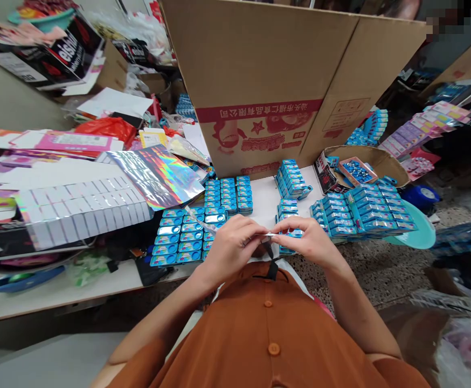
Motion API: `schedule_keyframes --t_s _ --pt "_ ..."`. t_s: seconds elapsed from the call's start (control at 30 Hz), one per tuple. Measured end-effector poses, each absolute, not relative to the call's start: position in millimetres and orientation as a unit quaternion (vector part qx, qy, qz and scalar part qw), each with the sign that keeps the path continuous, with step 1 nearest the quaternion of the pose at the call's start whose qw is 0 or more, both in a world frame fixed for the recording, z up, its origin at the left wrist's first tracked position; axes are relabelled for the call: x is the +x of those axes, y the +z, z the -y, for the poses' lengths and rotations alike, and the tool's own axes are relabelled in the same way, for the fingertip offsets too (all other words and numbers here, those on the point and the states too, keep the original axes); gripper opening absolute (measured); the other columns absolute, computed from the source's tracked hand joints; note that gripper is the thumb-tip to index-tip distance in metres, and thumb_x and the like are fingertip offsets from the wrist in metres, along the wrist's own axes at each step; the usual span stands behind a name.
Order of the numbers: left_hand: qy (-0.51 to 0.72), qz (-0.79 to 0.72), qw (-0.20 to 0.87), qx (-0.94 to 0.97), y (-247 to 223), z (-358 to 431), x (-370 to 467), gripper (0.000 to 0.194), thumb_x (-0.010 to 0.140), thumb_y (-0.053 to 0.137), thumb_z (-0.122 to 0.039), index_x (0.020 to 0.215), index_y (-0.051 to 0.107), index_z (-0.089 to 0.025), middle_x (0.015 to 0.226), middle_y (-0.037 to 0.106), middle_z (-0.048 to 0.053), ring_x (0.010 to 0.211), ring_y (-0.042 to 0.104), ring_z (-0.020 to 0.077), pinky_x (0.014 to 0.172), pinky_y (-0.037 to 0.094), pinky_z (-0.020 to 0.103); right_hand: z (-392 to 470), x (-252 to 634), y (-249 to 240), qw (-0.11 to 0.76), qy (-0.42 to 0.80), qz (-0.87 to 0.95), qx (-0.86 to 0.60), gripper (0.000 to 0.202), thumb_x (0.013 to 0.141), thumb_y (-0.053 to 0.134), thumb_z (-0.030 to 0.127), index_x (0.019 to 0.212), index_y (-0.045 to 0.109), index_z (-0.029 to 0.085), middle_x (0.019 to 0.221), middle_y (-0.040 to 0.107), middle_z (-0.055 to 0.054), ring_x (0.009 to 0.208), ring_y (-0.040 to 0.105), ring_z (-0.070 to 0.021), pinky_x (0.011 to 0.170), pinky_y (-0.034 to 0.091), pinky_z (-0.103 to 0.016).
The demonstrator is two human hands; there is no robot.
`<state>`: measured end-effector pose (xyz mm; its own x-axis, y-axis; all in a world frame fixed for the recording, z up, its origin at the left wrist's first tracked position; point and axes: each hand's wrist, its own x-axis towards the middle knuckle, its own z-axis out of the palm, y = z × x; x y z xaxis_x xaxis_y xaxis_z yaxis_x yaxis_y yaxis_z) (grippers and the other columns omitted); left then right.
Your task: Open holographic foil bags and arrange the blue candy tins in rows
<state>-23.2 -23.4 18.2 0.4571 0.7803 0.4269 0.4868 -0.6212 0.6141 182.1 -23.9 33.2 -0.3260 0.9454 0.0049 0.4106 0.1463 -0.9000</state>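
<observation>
My left hand (230,243) and my right hand (310,241) meet in front of my body, fingertips pinched together. Between them is a small, thin whitish piece (269,234), too small to name. A clear, shiny strip (199,220) trails out to the left from behind my left hand. Just beyond my hands, rows of small blue boxes (191,235) with oval windows lie on the white table. Another stack of blue boxes (290,207) stands behind my right hand, partly hidden by it.
A large cardboard carton (255,64) rises behind the table. More stacked blue boxes (375,207) stand at the right, near a turquoise basin (421,229) and a tray of small blue pieces (357,170). At the left lie printed cards (74,141) and a holographic sheet (158,175).
</observation>
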Motion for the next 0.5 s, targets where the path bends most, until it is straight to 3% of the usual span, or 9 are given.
schedule_keyframes --t_s 0.5 --pt "0.376 -0.382 0.213 0.817 15.3 17.0 -24.6 0.013 0.089 0.057 -0.027 0.092 0.068 -0.021 0.083 0.068 0.004 0.080 0.059 0.0155 0.074 0.044 0.030 18.9 178.3 33.2 0.372 0.347 0.723 -0.467 0.011 0.081 0.067 0.032 0.078 0.074 0.024 0.077 0.072 -0.003 0.076 0.063 -0.0180 0.075 0.048 -0.033"
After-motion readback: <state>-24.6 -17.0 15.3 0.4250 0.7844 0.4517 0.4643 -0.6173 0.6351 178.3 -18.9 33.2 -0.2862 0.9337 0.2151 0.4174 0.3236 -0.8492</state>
